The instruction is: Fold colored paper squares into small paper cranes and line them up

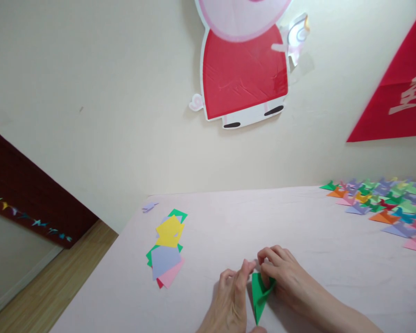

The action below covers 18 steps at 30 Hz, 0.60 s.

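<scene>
A green piece of folded paper [260,296] lies on the pale pink table [298,222], narrowing to a point toward me. My left hand [230,300] rests at its left edge, fingers curled and pinched against the fold. My right hand [284,277] covers the paper's upper right part, its fingers bent and pressing down on it. Both hands touch the green paper near the table's front middle.
A stack of coloured paper squares [167,249], yellow, lilac, pink and green, lies to the left of my hands. Several folded paper cranes [384,203] crowd the far right. A small lilac folded piece [149,206] sits near the back left corner. A cartoon cutout [244,64] hangs on the wall.
</scene>
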Each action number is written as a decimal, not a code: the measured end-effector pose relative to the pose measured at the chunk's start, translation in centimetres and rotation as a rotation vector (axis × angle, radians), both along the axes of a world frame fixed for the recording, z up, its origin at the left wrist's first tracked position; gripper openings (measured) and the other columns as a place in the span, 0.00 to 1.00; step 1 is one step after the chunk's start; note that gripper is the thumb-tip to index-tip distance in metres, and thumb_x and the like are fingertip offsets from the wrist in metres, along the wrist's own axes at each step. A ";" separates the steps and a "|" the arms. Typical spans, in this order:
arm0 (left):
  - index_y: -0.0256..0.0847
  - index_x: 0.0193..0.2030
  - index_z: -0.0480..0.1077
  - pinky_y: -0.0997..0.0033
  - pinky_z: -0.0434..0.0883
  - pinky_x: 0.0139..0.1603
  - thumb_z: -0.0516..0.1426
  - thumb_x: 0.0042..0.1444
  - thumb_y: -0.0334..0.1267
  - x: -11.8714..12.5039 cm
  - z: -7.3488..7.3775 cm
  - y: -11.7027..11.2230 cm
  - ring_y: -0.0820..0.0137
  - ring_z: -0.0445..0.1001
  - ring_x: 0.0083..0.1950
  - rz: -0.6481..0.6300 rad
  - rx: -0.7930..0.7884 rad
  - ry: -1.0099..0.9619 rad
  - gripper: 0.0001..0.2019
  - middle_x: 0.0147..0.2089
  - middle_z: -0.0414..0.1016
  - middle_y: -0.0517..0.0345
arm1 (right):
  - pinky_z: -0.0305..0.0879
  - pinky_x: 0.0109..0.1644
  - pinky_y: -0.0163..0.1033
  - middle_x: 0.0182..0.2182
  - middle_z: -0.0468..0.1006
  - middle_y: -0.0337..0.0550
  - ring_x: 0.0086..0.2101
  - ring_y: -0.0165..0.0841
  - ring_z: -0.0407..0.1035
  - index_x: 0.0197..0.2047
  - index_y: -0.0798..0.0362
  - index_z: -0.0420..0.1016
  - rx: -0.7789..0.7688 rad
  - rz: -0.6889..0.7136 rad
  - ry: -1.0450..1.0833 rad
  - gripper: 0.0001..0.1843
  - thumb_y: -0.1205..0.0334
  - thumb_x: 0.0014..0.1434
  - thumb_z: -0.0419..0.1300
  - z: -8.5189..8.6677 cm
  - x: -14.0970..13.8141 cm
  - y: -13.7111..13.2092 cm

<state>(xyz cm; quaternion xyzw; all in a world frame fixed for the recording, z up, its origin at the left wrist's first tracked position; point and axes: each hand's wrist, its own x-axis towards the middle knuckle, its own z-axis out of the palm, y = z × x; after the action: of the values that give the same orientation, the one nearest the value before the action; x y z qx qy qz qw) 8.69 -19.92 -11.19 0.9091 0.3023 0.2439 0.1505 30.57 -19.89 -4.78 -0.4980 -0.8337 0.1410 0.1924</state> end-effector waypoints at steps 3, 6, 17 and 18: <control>0.28 0.73 0.21 0.56 0.61 0.62 0.55 0.62 0.52 -0.4 0.7 0.2 0.59 0.61 0.68 -0.056 0.198 0.090 0.51 0.67 0.64 0.36 | 0.64 0.47 0.45 0.45 0.76 0.44 0.45 0.40 0.67 0.39 0.46 0.76 0.099 0.030 -0.030 0.21 0.81 0.54 0.53 0.8 0.2 0.4; 0.30 0.74 0.37 0.58 0.58 0.64 0.52 0.64 0.57 -0.6 2.2 0.4 0.57 0.49 0.73 0.023 0.351 0.205 0.44 0.69 0.62 0.41 | 0.65 0.49 0.47 0.47 0.76 0.45 0.47 0.41 0.67 0.34 0.48 0.76 0.172 0.031 -0.033 0.16 0.80 0.55 0.55 1.6 0.5 1.3; 0.38 0.63 0.67 0.64 0.62 0.57 0.47 0.63 0.65 -0.7 0.6 1.0 0.60 0.66 0.61 0.041 0.565 0.254 0.35 0.61 0.72 0.48 | 0.63 0.51 0.47 0.43 0.81 0.40 0.44 0.41 0.70 0.44 0.47 0.75 0.457 0.115 -0.220 0.20 0.78 0.53 0.54 -1.3 3.5 0.1; 0.38 0.61 0.68 0.65 0.62 0.56 0.47 0.62 0.66 -0.5 0.1 0.8 0.60 0.68 0.59 0.078 0.589 0.216 0.35 0.59 0.74 0.48 | 0.62 0.51 0.47 0.43 0.81 0.41 0.44 0.41 0.70 0.47 0.49 0.75 0.492 0.112 -0.246 0.22 0.78 0.52 0.54 -1.4 3.6 -0.5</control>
<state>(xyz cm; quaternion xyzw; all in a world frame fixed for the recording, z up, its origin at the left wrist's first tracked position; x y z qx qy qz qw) 8.23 -19.13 -11.06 0.9220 0.2673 0.2288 -0.1617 34.13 -20.43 -6.22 -0.4030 -0.8861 -0.1166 0.1969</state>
